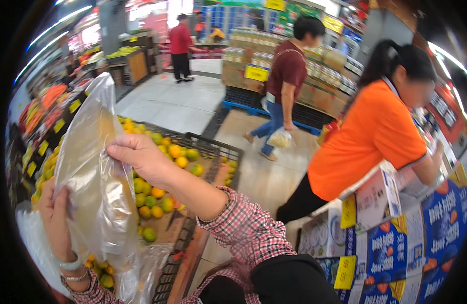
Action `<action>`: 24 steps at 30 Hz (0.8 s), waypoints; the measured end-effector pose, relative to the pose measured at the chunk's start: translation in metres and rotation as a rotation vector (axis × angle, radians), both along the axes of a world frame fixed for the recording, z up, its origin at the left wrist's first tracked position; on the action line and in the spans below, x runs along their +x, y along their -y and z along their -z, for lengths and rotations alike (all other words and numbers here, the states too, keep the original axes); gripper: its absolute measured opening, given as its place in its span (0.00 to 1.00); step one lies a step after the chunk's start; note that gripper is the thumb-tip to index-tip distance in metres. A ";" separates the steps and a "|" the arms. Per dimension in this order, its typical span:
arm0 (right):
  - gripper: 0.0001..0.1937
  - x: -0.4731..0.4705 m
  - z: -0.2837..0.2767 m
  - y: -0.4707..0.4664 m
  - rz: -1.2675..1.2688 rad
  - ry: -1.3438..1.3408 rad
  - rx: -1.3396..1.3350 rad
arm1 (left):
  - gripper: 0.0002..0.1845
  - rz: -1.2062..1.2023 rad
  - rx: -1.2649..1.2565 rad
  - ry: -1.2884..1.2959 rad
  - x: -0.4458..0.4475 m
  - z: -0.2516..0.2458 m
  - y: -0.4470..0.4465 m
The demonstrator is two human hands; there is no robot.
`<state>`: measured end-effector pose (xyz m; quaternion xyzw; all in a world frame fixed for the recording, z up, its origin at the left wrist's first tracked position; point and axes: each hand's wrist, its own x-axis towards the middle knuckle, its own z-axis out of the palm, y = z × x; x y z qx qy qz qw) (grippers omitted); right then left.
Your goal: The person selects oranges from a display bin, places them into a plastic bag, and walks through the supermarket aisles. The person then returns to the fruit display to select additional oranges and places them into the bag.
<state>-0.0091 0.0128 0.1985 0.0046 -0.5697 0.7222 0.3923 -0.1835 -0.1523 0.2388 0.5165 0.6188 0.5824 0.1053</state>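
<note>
A clear plastic bag (91,178) hangs between my two hands above a fruit bin. My right hand (136,155) pinches its right edge between thumb and fingers. On the left, my left hand (55,216) grips the bag's other side, thumb in front; part of that hand shows through the film. Behind and below the bag lie many green-and-orange citrus fruits (157,203) on brown cardboard. More clear plastic film (148,262) drapes at the bin's near side. Whether the bag holds anything is hard to tell through the glare.
A black plastic crate edge (233,152) borders the fruit. To my right a person in an orange shirt (370,136) leans over stacked blue-and-white cartons (389,250). Another person (286,72) walks past with a filled bag (281,138). Jars on cartons (237,64) stand beyond.
</note>
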 end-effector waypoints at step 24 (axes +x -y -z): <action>0.12 0.430 0.218 0.193 1.229 0.598 -0.575 | 0.09 1.440 -0.718 -0.393 0.325 0.240 -0.156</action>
